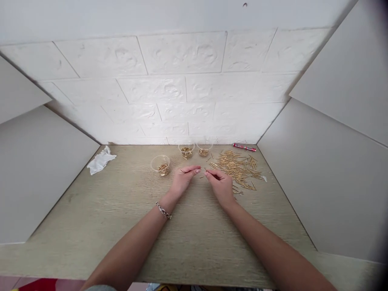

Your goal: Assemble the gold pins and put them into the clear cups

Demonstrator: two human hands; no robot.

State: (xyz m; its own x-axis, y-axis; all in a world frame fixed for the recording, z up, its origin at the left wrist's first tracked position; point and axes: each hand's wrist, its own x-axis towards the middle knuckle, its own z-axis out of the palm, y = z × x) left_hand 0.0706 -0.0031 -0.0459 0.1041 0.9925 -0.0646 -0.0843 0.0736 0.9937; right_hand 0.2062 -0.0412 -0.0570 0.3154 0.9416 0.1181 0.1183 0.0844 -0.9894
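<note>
My left hand [183, 178] and my right hand [220, 184] meet over the middle of the wooden table [121, 218], fingertips almost touching. Both hands pinch the ends of a small thin gold pin [203, 171] held between them. A bracelet sits on my left wrist. A spread pile of thin gold pins [238, 165] lies just right of my right hand. Three clear plastic cups with small gold parts stand behind the hands: one at the left [160, 165], one in the middle [186, 150], one at the right [204, 148].
A crumpled white cloth [101, 160] lies at the table's back left. A red pen-like object [244, 147] rests against the white brick-pattern back wall. White panels close in both sides of the table.
</note>
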